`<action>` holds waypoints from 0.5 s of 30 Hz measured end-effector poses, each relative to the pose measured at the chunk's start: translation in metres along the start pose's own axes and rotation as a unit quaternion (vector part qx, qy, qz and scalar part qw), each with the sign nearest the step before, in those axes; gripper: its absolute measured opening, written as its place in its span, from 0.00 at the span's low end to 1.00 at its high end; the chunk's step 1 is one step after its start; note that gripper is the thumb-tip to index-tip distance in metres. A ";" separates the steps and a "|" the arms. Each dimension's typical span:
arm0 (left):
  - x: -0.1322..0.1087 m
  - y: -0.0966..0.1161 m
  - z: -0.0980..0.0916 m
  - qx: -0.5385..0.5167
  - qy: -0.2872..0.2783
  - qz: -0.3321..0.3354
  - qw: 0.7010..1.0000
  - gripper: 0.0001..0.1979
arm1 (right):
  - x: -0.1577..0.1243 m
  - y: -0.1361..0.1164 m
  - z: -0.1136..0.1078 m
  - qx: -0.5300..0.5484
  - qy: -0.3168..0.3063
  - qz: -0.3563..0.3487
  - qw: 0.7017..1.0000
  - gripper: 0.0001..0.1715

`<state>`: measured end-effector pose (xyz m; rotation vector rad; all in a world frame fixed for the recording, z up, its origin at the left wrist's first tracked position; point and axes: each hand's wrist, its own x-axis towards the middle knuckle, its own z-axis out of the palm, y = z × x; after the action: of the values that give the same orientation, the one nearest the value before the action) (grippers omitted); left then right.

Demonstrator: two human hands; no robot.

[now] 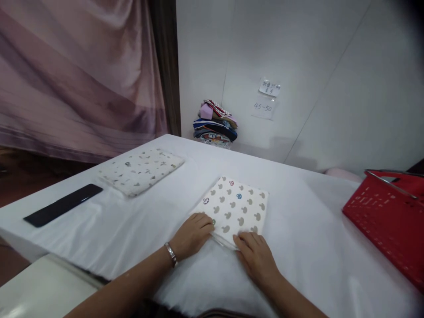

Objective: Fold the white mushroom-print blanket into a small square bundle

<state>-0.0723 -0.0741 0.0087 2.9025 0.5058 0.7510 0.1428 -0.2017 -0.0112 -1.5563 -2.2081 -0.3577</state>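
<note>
A folded white cloth (pixel 233 204) printed with grey mushrooms and a few coloured ones lies flat on the white-covered table. My left hand (pixel 194 235) grips its near left corner, fingers curled over the edge; a silvery bracelet circles that wrist. At the near right corner, my right hand (pixel 256 256) holds the same cloth's edge, with fingertips on top. The fingers' undersides are hidden. Farther left rests a second folded cloth (pixel 142 171), white with small grey and green prints.
A flat black object (pixel 63 205) lies near the table's left edge. On the right stands a red basket (pixel 387 221) with a metal handle. Folded fabrics are stacked (pixel 215 126) beyond the far edge, by a wall with paper notes (pixel 269 87). A pink curtain (pixel 82 79) hangs at left.
</note>
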 end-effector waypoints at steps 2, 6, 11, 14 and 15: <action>0.000 -0.001 0.001 0.007 0.008 -0.003 1.000 0.06 | -0.001 0.000 0.001 -0.005 0.006 0.001 1.000 0.19; 0.005 0.002 -0.007 -0.039 0.006 -0.029 0.999 0.03 | 0.000 -0.003 0.003 -0.018 0.012 0.008 1.000 0.19; 0.029 0.018 -0.012 -0.069 0.038 -0.043 0.996 0.12 | 0.003 -0.006 0.006 -0.019 0.016 0.020 0.999 0.18; 0.038 0.023 0.004 -0.019 0.006 -0.013 1.000 0.19 | 0.002 -0.010 0.000 -0.001 -0.008 0.033 0.999 0.20; 0.038 0.023 0.012 0.001 -0.008 -0.005 1.000 0.21 | 0.002 -0.011 -0.004 0.016 -0.020 0.042 0.999 0.21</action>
<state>-0.0285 -0.0828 0.0200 2.9027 0.5185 0.7261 0.1327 -0.2055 -0.0066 -1.6467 -2.1593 -0.2672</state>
